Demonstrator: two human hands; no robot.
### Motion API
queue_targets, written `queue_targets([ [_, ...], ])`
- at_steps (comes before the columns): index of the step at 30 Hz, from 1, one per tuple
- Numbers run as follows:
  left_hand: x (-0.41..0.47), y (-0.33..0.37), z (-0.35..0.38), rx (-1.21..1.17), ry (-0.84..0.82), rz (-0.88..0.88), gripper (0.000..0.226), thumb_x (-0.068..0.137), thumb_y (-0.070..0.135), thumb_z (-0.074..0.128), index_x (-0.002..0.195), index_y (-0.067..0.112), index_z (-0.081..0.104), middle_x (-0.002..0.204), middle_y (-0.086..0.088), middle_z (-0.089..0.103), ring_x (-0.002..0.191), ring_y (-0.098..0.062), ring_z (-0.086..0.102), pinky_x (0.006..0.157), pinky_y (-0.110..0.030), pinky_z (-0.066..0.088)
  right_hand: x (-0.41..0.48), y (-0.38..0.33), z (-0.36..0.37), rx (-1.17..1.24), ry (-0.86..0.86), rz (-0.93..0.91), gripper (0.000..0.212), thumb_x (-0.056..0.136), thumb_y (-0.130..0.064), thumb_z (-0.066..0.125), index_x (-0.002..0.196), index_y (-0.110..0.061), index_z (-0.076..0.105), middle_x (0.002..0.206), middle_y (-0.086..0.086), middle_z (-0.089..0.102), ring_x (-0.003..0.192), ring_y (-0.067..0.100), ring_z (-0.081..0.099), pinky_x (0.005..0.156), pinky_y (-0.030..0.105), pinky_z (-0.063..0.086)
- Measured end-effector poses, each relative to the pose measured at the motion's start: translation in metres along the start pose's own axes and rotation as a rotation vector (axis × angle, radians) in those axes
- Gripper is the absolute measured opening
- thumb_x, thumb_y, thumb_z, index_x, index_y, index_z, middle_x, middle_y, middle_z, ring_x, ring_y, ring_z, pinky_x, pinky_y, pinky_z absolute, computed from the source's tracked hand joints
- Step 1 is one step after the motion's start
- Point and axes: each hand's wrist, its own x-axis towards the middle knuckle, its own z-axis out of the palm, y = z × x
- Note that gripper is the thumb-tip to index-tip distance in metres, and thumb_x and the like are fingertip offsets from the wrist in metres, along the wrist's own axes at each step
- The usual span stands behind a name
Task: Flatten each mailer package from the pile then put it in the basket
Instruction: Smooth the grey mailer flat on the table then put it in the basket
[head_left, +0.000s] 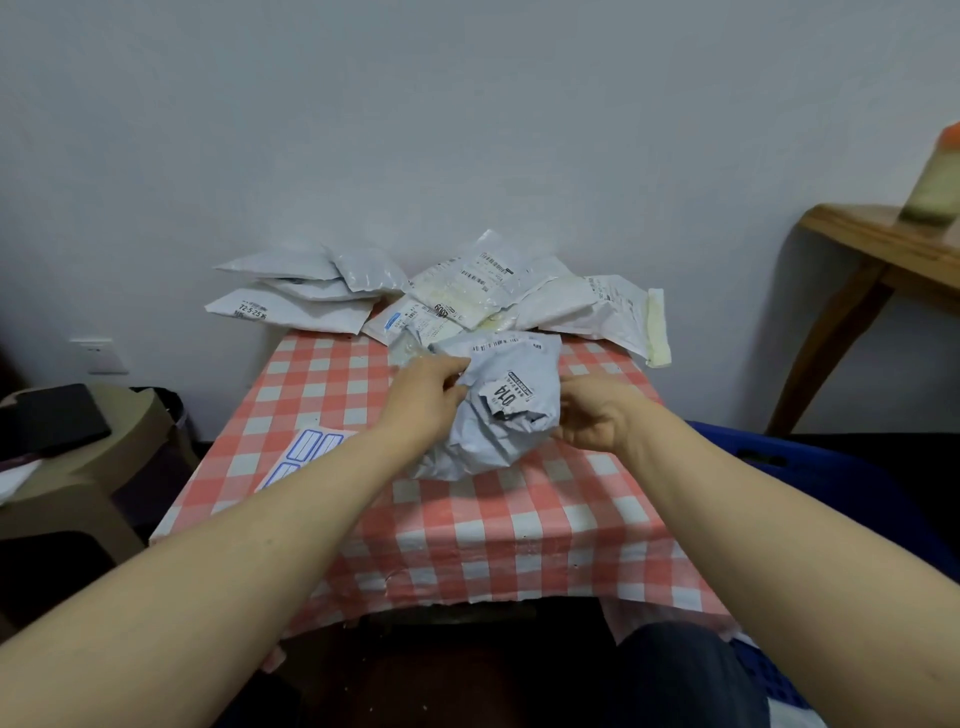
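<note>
Forearms (291, 519) reach over the checked tabletop (519, 545); blue basket (841, 478) stands right of it; pile (467, 296) of mailers lies at its far edge; crumpled mailer (498, 431) is mid-tabletop, left hand (421, 400) pinching its top, right hand (597, 421) gripping its side.

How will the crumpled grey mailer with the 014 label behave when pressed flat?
Probably floppy: the grey mailer is deeply creased and bunched between the left hand and right hand. Likely light: fingertip grips seem enough to hold it. Its film looks smooth, so it may slide on the checked tablecloth and partly spring back.
</note>
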Motion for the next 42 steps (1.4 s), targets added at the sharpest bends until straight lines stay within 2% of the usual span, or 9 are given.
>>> queue_targets([
  [5,-0.002,-0.001,0.0,-0.048,-0.033,0.013,0.036,0.091,0.005,0.057,0.127,0.01,0.06,0.124,-0.009,0.063,0.114,-0.025,0.057,0.099,-0.033,0.043,0.005,0.001,0.01,-0.04,0.011,-0.028,0.014,0.081,0.003,0.06,0.078,-0.01,0.056,0.074,0.007,0.053,0.064,0.011,0.047,0.061,0.02,0.039],
  [9,-0.003,0.001,0.0,-0.11,-0.009,0.06,0.029,0.09,0.0,0.054,0.114,0.008,0.069,0.111,-0.013,0.069,0.105,-0.028,0.062,0.093,-0.041,0.048,-0.008,0.001,0.018,-0.005,-0.095,-0.018,0.029,0.094,-0.003,0.05,0.067,-0.015,0.048,0.038,-0.006,0.042,0.036,0.004,0.039,0.046,0.019,0.044],
  [18,0.007,0.001,-0.011,-0.077,0.0,0.058,0.031,0.089,-0.001,0.058,0.118,0.006,0.066,0.116,-0.011,0.067,0.109,-0.025,0.06,0.097,-0.032,0.045,-0.008,0.002,0.003,-0.053,0.204,-0.161,0.022,0.079,0.018,0.06,0.074,-0.003,0.058,0.056,0.003,0.063,0.043,0.01,0.056,0.04,0.019,0.05],
  [23,0.014,-0.009,-0.035,0.038,0.077,0.081,0.027,0.089,-0.003,0.058,0.112,0.006,0.07,0.111,-0.013,0.066,0.105,-0.026,0.059,0.083,-0.018,0.037,-0.009,0.008,-0.023,0.021,0.221,-0.125,0.031,0.082,0.019,0.056,0.111,0.009,0.058,0.087,0.016,0.065,0.072,0.023,0.064,0.052,0.025,0.058],
  [28,0.011,-0.01,-0.033,0.039,-0.079,0.003,0.027,0.083,-0.007,0.058,0.098,0.006,0.075,0.1,-0.009,0.071,0.09,-0.016,0.061,0.072,-0.014,0.039,-0.014,0.006,-0.033,0.185,0.162,-0.099,0.015,0.095,-0.01,0.044,0.094,-0.008,0.059,0.09,0.012,0.061,0.08,0.024,0.061,0.067,0.036,0.055],
  [33,0.014,0.005,-0.021,0.006,-0.007,-0.009,0.017,0.084,0.023,0.063,0.096,0.018,0.074,0.107,0.0,0.066,0.1,-0.018,0.058,0.086,-0.028,0.044,-0.012,0.004,-0.03,0.285,0.096,-0.106,0.025,0.098,-0.029,0.04,0.087,-0.013,0.057,0.095,0.01,0.062,0.088,0.029,0.061,0.096,0.048,0.046],
  [37,0.02,0.029,-0.007,0.094,-0.048,-0.051,0.041,0.082,0.06,0.058,0.088,0.019,0.064,0.083,0.01,0.051,0.097,-0.021,0.06,0.084,-0.034,0.045,-0.012,0.002,-0.024,0.335,0.056,-0.135,0.023,0.098,-0.022,0.042,0.092,-0.008,0.06,0.094,0.01,0.065,0.08,0.026,0.066,0.076,0.039,0.057],
  [39,0.024,0.04,-0.001,0.193,-0.119,-0.094,0.062,0.08,0.067,0.055,0.088,0.007,0.064,0.104,-0.011,0.056,0.097,-0.029,0.06,0.077,-0.036,0.047,-0.013,0.001,-0.023,0.315,0.022,-0.137,0.018,0.096,-0.014,0.044,0.094,-0.007,0.061,0.094,0.011,0.067,0.074,0.022,0.069,0.067,0.033,0.059],
  [42,0.024,0.047,0.009,0.231,-0.225,-0.102,0.059,0.08,0.064,0.058,0.058,0.012,0.042,0.066,-0.014,0.051,0.086,-0.034,0.059,0.052,-0.032,0.032,-0.014,0.001,-0.021,0.286,-0.036,-0.106,0.021,0.095,-0.009,0.042,0.096,-0.004,0.062,0.089,0.012,0.068,0.07,0.021,0.069,0.063,0.031,0.059],
])
